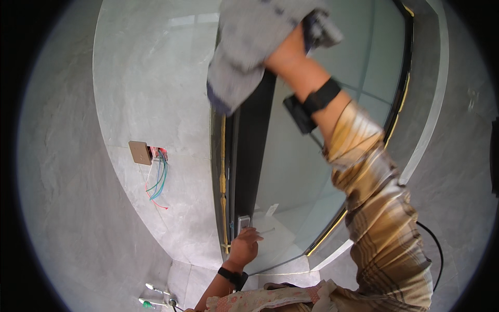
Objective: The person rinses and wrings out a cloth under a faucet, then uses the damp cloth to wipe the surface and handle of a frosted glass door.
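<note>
My right hand (294,45) is raised at the top, largely hidden by the grey spotted cloth (249,43) it grips; the cloth hangs in front of the upper part of a black door frame (253,140). A blurred grey piece, perhaps more of the cloth, shows at the hand's right. Lower down, my left hand (245,243) rests by the metal latch or handle (244,222) on the black frame, its fingers partly spread; whether they grip it is unclear. A frosted glass panel (300,167) fills the space right of the frame.
A brown wall plate (139,153) hangs beside an opening with loose coloured wires (160,179) on the grey wall (183,117). Yellow foam or tape (223,175) runs along the frame's edge. Metal pipe fittings (156,302) are at bottom left, and a black cable (438,249) is at right.
</note>
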A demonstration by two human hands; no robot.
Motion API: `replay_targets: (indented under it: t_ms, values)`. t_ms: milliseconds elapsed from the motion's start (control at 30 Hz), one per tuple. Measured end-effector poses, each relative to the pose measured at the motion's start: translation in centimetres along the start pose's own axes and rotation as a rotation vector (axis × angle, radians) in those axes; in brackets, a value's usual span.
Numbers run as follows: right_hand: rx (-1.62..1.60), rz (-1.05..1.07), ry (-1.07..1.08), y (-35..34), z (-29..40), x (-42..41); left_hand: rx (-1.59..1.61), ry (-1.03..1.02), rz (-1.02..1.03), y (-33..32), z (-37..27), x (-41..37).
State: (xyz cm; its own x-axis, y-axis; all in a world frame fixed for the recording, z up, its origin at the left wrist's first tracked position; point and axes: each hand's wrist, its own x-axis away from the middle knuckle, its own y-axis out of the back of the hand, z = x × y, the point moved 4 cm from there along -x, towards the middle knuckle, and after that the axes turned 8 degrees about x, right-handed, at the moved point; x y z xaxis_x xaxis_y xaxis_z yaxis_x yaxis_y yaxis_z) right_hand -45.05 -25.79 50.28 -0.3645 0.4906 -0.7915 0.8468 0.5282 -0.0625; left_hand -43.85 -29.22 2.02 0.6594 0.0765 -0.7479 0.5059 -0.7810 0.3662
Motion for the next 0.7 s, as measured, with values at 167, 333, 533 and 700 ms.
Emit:
replay_targets:
  t_ms: [167, 333, 533, 700]
  values:
    - [-0.909, 0.274, -0.305, -8.4, 5.1, 13.6, -0.066, -0.058, -0.052, -0.2, -0.4, -1.2]
    - [-0.793, 0.474, 0.473, -4.8, 10.7, 19.9, -0.1, -0.07, -0.084, -0.4, 0.3, -2.1]
    - [-0.392, 0.045, 0.425, -5.3, 3.4, 13.2, -0.104, -0.115, -0.06, -0.3, 1.5, -1.2]
    - [-0.441, -0.127, -0.155, -2.1, -8.2, 3.6, -0.127, -0.114, -0.038, 1.2, 3.0, 1.6]
